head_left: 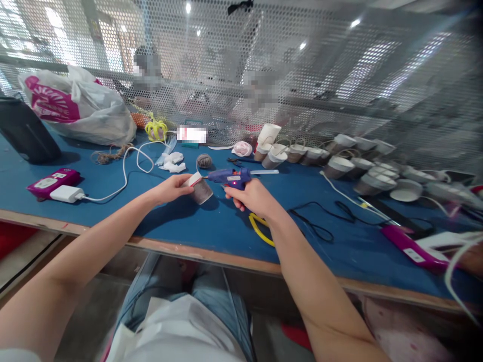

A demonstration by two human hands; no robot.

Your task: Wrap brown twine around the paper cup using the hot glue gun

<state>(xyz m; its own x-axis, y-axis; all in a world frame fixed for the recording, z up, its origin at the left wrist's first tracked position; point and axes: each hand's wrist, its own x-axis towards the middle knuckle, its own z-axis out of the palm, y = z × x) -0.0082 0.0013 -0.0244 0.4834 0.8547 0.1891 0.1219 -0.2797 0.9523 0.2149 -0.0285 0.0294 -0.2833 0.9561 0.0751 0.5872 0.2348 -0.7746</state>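
My left hand (174,188) is closed on a small paper cup (203,192), tilted just above the blue table, with a white rim band and a greyish wrapped side. Gripped in my right hand (252,195) is a blue hot glue gun (229,176), its red light lit and a pale glue stick (264,172) out of its back. The gun's nozzle points left and is at the cup's rim; whether it touches cannot be made out. Behind the cup lies a ball of grey yarn (204,161).
Several wrapped cups with handles (340,167) stand at the back right. A magenta power bank (56,182) with a white cable and a dark tumbler (26,129) are at left, near a plastic bag (81,108). Yellow-handled scissors (259,230) lie below my right wrist.
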